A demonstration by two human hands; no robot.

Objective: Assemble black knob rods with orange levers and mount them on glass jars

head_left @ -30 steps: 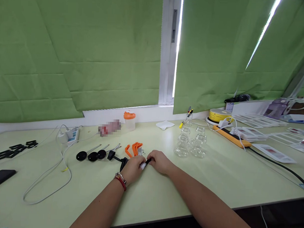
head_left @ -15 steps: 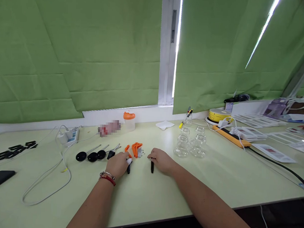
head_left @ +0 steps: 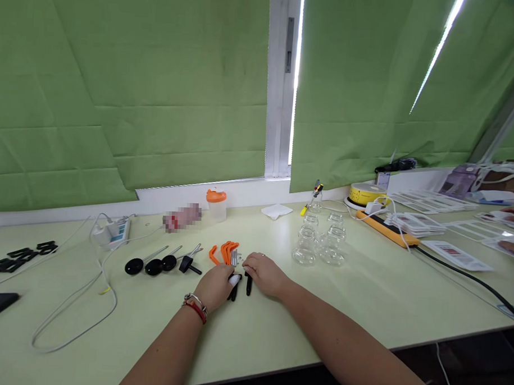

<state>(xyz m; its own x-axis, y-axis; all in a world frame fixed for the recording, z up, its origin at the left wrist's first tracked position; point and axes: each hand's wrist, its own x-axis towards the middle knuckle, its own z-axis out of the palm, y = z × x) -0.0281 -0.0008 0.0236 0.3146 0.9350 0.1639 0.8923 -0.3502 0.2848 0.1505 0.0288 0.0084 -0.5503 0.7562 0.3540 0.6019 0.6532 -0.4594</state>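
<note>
My left hand (head_left: 215, 286) is closed at the upper ends of narrow black handle-like pieces (head_left: 234, 293), its fingertips partly hiding them. Just to the right, my right hand (head_left: 266, 273) pinches the top of another slim black piece (head_left: 248, 286), which points toward me. A small gap separates the two hands. Beyond them lie bent orange pieces (head_left: 228, 251), a separate orange bent piece (head_left: 213, 255) and several thin metal screws or pins (head_left: 234, 258). Left of my left hand are black round-headed parts with metal rods (head_left: 154, 267) and a black part with a short stem (head_left: 187, 264).
Clear glass vessels (head_left: 305, 251) stand to the right. Behind are an orange-lidded cup (head_left: 216, 205) and a tissue (head_left: 276, 211). A yellow power strip (head_left: 386, 229) and printed sheets (head_left: 457, 254) lie farther right, near another person's hand (head_left: 512, 247). A white cable (head_left: 116, 300) loops at left.
My left hand has moved right with black pieces, closer to my right hand, uncovering the orange piece and the short-stemmed black part. My right hand has shifted slightly left.
</note>
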